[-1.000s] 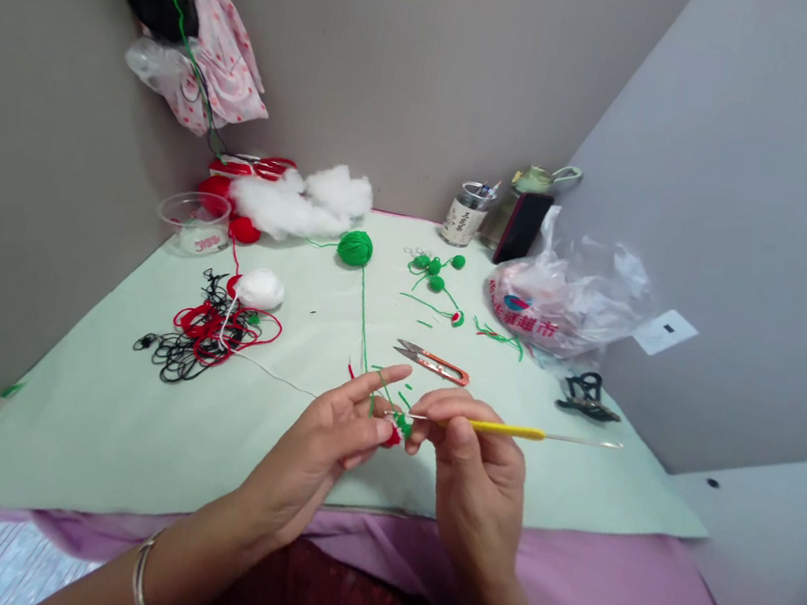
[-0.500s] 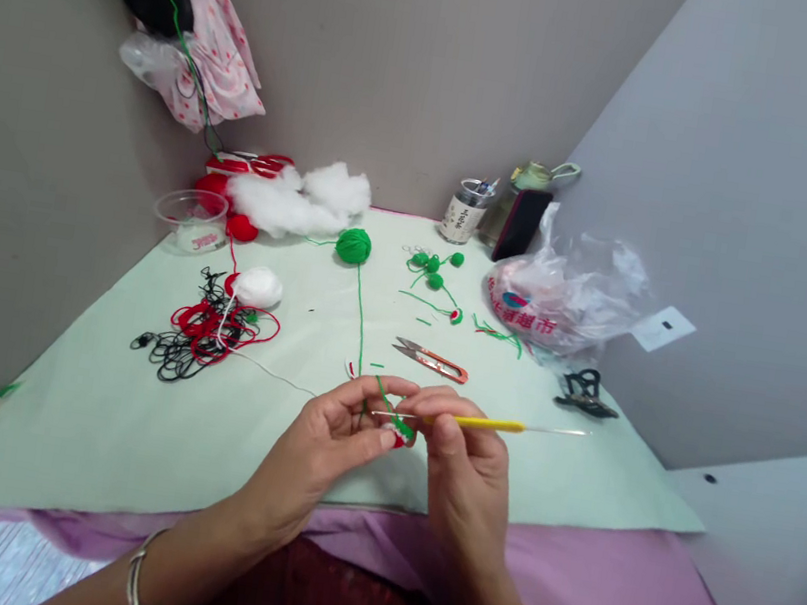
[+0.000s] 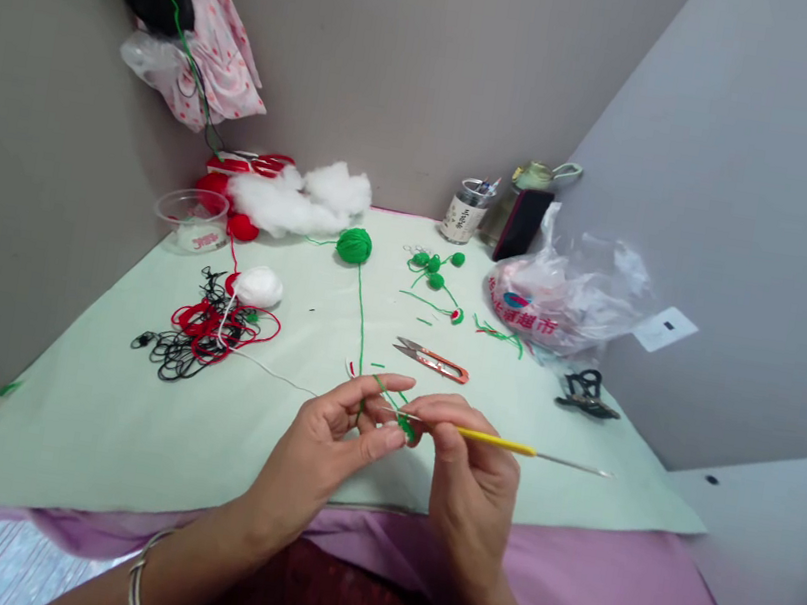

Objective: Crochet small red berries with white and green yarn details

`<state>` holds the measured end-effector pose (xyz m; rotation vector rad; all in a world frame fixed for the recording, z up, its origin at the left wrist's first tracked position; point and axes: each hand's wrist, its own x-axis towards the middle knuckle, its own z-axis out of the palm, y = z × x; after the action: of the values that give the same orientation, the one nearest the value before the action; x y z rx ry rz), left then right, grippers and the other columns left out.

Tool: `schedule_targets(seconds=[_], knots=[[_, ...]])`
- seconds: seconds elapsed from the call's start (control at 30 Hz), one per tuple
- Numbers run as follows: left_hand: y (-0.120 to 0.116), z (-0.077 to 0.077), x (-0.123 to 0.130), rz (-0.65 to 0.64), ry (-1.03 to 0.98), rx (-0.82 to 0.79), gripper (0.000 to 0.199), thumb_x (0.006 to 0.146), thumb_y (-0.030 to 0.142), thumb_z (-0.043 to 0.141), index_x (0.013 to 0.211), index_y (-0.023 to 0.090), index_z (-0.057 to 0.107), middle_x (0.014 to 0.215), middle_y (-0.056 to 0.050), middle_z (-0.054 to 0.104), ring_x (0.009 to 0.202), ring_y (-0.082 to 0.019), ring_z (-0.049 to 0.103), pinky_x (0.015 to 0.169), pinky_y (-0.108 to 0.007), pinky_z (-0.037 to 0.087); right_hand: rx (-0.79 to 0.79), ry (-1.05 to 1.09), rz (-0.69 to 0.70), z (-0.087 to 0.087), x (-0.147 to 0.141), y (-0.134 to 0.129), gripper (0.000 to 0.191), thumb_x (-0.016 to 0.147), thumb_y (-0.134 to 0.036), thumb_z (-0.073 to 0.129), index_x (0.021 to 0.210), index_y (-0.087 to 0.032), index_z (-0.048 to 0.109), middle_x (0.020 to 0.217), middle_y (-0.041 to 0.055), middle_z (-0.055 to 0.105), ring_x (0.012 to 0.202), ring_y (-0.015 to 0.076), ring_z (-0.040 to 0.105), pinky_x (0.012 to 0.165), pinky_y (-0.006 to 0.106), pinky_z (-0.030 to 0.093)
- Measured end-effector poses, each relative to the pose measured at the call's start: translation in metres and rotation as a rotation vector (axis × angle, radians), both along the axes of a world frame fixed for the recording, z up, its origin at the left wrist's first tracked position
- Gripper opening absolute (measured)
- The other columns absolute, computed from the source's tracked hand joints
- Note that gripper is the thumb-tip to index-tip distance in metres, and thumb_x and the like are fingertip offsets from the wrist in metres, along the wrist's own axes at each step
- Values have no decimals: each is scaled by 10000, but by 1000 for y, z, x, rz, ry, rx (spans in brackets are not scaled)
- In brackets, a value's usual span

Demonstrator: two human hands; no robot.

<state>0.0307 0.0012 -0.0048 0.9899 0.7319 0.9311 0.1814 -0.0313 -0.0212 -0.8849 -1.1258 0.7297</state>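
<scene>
Between the thumb and fingers of my left hand is pinched a small green crochet piece. A green strand runs over the raised left index finger and back to the green yarn ball. My right hand grips the yellow handle of a crochet hook. The hook's thin left end reaches the yarn at the piece; its other metal end points right and slightly down. My right fingertips hide part of the work. Beyond the hands lie thread snips.
At left are tangled black and red yarn, a white yarn ball and a clear tub. White stuffing lies at the back. Small green crocheted balls, a phone, a plastic bag and a black hair claw are rightward.
The hook's right end has swung down and toward me, with my right hand shifting slightly right. The crochet piece has turned, so its red part no longer shows.
</scene>
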Motion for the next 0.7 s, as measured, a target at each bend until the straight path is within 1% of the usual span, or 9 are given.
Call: schedule_targets(seconds=[0.07, 0.13, 0.23, 0.33, 0.4, 0.47, 0.6, 0.67, 0.7], knots=[[-1, 2, -2, -1, 6, 7, 294, 889, 369, 841, 1182, 348, 826, 870, 19, 641, 779, -110, 551, 705, -218, 425, -31, 88, 14, 0, 1, 1, 169, 1039, -305, 655, 981, -267, 809, 886, 15, 760, 756, 136, 666, 717, 271, 551], [-2, 3, -3, 2, 9, 12, 286, 908, 389, 816, 1190, 347, 825, 881, 13, 638, 751, -108, 525, 673, -222, 410, -63, 176, 61, 1, 2, 2, 186, 1038, -340, 655, 958, -251, 797, 861, 14, 748, 724, 131, 664, 695, 268, 556], [-3, 4, -5, 1, 21, 18, 293, 896, 378, 825, 1186, 340, 829, 899, 4, 639, 786, -121, 525, 715, -235, 418, -89, 245, 100, 4, 2, 4, 221, 1035, -366, 656, 911, -231, 779, 819, 8, 727, 694, 120, 661, 673, 252, 561], [-3, 2, -6, 9, 37, 31, 285, 890, 338, 828, 1175, 339, 832, 894, 4, 631, 826, -133, 529, 777, -249, 424, -87, 207, 95, 5, 4, 3, 235, 1055, -357, 621, 915, -231, 761, 820, 3, 722, 698, 118, 666, 681, 249, 567], [-2, 0, -6, 23, 49, 52, 275, 896, 310, 819, 1168, 342, 832, 878, 9, 622, 830, -136, 528, 799, -258, 423, -66, 103, 61, 5, 5, -1, 232, 1080, -322, 574, 954, -241, 752, 864, 6, 739, 731, 122, 680, 705, 256, 575], [-2, -2, -7, 42, 71, 89, 275, 906, 282, 804, 1171, 347, 829, 866, 14, 618, 825, -137, 528, 806, -262, 420, -23, -61, 6, 6, 6, -6, 227, 1093, -257, 535, 1003, -252, 743, 915, 9, 753, 773, 125, 687, 737, 262, 579], [-4, -5, -6, 107, 129, 177, 277, 916, 223, 783, 1163, 343, 828, 868, 24, 627, 771, -121, 509, 800, -257, 418, 171, -422, -91, 9, 8, -12, 238, 1069, -128, 506, 1120, -242, 709, 952, 27, 752, 866, 149, 707, 786, 284, 587], [-6, -5, -3, 140, 119, 169, 286, 901, 216, 801, 1162, 329, 829, 866, 27, 633, 752, -112, 507, 796, -249, 424, 274, -612, -137, 8, 7, -14, 256, 1043, -90, 525, 1179, -225, 695, 979, 48, 755, 903, 167, 720, 787, 293, 596], [-7, -4, -2, 148, 88, 131, 315, 887, 225, 819, 1186, 326, 821, 871, 27, 637, 755, -109, 516, 795, -244, 428, 311, -711, -173, 6, 7, -14, 270, 1030, -76, 544, 1202, -217, 697, 998, 60, 755, 919, 173, 724, 787, 294, 600]])
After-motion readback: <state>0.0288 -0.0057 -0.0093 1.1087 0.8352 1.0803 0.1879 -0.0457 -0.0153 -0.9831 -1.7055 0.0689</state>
